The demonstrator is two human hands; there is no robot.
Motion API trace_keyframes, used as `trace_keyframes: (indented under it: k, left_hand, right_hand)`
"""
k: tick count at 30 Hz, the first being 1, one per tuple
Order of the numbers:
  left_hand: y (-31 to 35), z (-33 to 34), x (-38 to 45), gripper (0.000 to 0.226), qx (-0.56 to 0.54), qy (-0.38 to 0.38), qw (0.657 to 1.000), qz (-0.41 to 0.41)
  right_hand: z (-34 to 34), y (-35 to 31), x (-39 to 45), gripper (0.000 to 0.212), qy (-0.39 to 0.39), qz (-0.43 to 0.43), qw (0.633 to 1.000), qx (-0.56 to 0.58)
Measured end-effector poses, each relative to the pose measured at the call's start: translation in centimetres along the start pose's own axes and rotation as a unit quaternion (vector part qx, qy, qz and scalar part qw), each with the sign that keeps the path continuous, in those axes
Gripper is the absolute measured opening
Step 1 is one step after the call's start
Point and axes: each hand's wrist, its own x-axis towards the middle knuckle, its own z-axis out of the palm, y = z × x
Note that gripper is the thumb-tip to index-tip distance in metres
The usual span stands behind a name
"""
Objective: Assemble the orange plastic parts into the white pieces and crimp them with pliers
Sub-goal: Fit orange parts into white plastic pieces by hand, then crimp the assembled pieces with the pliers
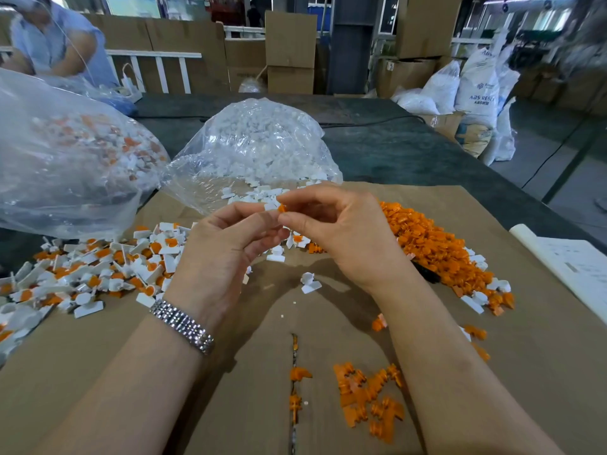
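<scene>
Loose orange parts point(368, 397) lie nearest, at six o'clock. Above them, the left hand point(226, 251) pinches a white piece point(270, 206) while the right hand point(341, 234) pinches an orange part point(281, 208) against it. Both look light, stiff and slippery; fingertip holds at the edges suit them.

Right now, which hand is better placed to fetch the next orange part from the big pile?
The right hand, probably: the big orange pile lies just beside it, while the left hand holds the white piece.
</scene>
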Motion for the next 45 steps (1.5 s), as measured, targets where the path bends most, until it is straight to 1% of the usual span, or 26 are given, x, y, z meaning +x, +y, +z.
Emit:
trace_keyframes:
  k: [3,8,11,15,19,21,22,23,24,25,26,27,28,29,30,34,36,37,39,40,41,43,45]
  left_hand:
    - [0.2,-0.1,-0.1,0.01,-0.003,-0.012,1.0,-0.012]
    - [0.4,-0.2,-0.1,0.008,-0.015,-0.024,0.999,-0.018]
    - [0.5,-0.3,0.0,0.006,-0.022,-0.033,0.999,-0.028]
    - [0.6,-0.3,0.0,0.011,-0.026,-0.043,0.998,-0.038]
    - [0.5,-0.2,0.0,0.012,-0.007,-0.029,0.999,-0.021]
    - [0.5,-0.1,0.0,0.015,-0.013,-0.021,0.999,-0.022]
    - [0.5,-0.1,0.0,0.015,-0.016,-0.016,0.999,-0.026]
    - [0.5,-0.1,0.0,0.014,-0.021,-0.011,0.999,-0.03]
    - [0.6,-0.2,0.0,0.012,-0.026,-0.007,0.999,-0.033]
    - [0.6,-0.2,0.0,0.011,-0.03,-0.005,0.999,-0.036]
    - [0.6,-0.2,0.0,0.01,-0.034,-0.006,0.999,-0.036]
    - [0.6,-0.2,0.1,0.009,-0.036,-0.009,0.999,-0.034]
    - [0.6,-0.3,0.1,0.009,-0.037,-0.012,0.999,-0.032]
    - [0.6,-0.4,0.2,0.01,-0.037,-0.013,0.999,-0.031]
    - [0.6,-0.5,0.2,0.011,-0.037,-0.012,0.999,-0.031]
    - [0.5,-0.7,0.3,0.013,-0.037,-0.018,0.999,-0.033]
    - [0.5,-0.9,0.4,0.012,-0.038,-0.016,0.998,-0.037]
    - [0.6,-0.9,0.4,0.011,-0.043,-0.013,0.998,-0.039]
    - [0.6,-1.1,0.5,0.01,-0.053,-0.007,0.998,-0.04]
    - [0.6,-1.2,0.6,0.009,-0.054,-0.004,0.998,-0.04]
    - [0.6,-1.3,0.7,0.009,-0.053,-0.002,0.998,-0.039]
    - [0.5,-1.3,0.8,0.011,-0.049,0.002,0.998,-0.035]
    - [0.5,-1.4,0.9,0.015,-0.048,0.009,0.998,-0.032]
  right_hand:
    - [0.1,0.2,0.1,0.02,0.006,-0.008,1.0,-0.017]
    - [0.1,0.2,0.2,0.019,0.01,-0.026,0.999,-0.032]
    - [0.0,0.2,0.2,0.02,0.014,-0.023,0.999,-0.028]
    - [-0.3,0.3,0.2,0.021,0.011,-0.017,1.0,-0.021]
    - [0.1,0.1,0.1,0.021,-0.009,-0.014,0.999,-0.039]
    - [-0.2,-0.1,0.1,0.022,-0.015,0.002,1.0,-0.014]
    - [-0.6,-0.1,0.1,0.022,-0.004,0.013,1.0,-0.015]
    - [-1.1,0.0,0.2,0.022,0.02,0.027,0.998,-0.056]
    - [-1.7,0.2,0.3,0.026,0.044,0.052,0.987,-0.148]
    - [-2.5,0.7,0.4,0.034,0.051,0.097,0.956,-0.272]
    - [-3.2,1.1,0.4,0.042,0.031,0.161,0.907,-0.387]
    - [-3.6,1.4,0.2,0.048,-0.004,0.235,0.855,-0.463]
    - [-3.8,1.7,0.1,0.051,-0.038,0.296,0.813,-0.5]
    - [-3.7,1.8,0.0,0.051,-0.063,0.332,0.79,-0.511]
    - [-3.6,1.9,-0.2,0.052,-0.072,0.343,0.784,-0.513]
    - [-3.4,2.0,-0.1,0.045,-0.055,0.306,0.785,-0.536]
    - [-3.5,1.8,0.0,0.04,-0.049,0.295,0.8,-0.52]
    - [-3.6,1.7,0.0,0.037,-0.048,0.284,0.817,-0.499]
    - [-3.7,1.0,0.1,0.03,-0.058,0.26,0.872,-0.411]
    - [-3.6,0.5,0.1,0.032,-0.069,0.258,0.899,-0.348]
    - [-3.5,-0.1,0.0,0.033,-0.086,0.26,0.918,-0.286]
    - [-3.0,-1.1,-0.2,0.032,-0.14,0.27,0.936,-0.174]
    - [-2.4,-1.7,-0.5,0.028,-0.179,0.284,0.939,-0.072]
